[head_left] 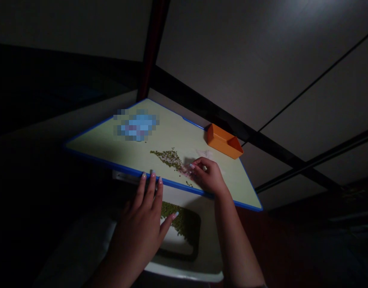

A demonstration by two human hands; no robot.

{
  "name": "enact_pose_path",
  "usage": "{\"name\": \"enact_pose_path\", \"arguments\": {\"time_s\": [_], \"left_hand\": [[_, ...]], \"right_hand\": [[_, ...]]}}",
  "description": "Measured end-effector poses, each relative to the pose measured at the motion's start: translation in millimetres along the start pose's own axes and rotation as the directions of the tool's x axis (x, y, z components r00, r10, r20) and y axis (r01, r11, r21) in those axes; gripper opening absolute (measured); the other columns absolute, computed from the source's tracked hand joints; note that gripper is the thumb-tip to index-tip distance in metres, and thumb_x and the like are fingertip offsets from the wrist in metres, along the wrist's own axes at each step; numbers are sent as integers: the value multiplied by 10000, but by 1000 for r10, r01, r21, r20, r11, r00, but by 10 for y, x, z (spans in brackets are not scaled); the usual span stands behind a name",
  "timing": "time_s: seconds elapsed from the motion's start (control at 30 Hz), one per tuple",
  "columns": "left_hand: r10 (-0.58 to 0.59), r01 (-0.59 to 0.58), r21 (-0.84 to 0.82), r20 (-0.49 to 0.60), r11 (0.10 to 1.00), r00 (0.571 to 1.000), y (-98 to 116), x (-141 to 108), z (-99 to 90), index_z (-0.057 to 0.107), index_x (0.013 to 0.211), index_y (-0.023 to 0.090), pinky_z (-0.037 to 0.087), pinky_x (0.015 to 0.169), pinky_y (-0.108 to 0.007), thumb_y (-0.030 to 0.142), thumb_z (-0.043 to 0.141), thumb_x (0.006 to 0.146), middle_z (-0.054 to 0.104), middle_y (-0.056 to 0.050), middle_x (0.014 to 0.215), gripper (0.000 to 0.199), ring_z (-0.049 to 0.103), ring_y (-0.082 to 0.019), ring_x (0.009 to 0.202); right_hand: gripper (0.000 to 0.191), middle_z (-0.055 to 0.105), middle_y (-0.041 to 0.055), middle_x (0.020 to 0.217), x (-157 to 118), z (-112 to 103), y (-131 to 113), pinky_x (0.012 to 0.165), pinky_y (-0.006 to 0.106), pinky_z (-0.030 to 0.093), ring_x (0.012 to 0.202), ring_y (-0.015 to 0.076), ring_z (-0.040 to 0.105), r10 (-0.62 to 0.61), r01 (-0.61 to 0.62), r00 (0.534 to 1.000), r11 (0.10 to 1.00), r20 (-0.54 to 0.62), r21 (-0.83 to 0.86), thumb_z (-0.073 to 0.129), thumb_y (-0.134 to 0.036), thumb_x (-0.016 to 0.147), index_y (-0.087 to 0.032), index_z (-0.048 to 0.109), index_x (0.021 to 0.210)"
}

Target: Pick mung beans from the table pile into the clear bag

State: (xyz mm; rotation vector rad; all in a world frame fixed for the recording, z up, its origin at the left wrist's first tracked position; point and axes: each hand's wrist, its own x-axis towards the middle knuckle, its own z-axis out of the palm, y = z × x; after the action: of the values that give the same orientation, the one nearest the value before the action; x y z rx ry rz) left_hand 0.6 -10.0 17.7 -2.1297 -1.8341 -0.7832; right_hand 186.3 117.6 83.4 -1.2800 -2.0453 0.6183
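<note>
My left hand [146, 218] has its fingers stretched out, the tips resting at the blue front edge of the small table [231, 182]. It holds nothing. Thumb and fingers of my right hand [209, 174] are pinched together low over the tabletop, at the right end of a spread of small green beans [168, 157]. Whatever is in the pinch is too small to make out. Pale pinkish bits [186, 171] lie by those fingertips. Below the table edge, partly behind my left hand, a white tub [207, 240] holds many more green beans [184, 218].
An orange open box [224, 142] stands at the table's back right edge. On the left of the tabletop lies a blurred-out light blue item [138, 126]. Pale cabinet panels [249, 60] rise close behind the table. The surroundings are dark.
</note>
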Motion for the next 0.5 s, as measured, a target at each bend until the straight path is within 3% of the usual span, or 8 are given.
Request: {"name": "enact_pose_path", "arguments": {"time_s": [0.5], "left_hand": [[21, -20, 13, -41, 1000, 999, -52, -23, 42, 370, 1384, 54, 481, 949, -422, 595, 389, 831, 279, -181, 1528, 774, 269, -292, 1423]], "right_hand": [[154, 577, 0, 644, 17, 23, -2, 538, 224, 366, 593, 127, 497, 20, -20, 1000, 998, -6, 51, 584, -317, 815, -168, 618, 793]]}}
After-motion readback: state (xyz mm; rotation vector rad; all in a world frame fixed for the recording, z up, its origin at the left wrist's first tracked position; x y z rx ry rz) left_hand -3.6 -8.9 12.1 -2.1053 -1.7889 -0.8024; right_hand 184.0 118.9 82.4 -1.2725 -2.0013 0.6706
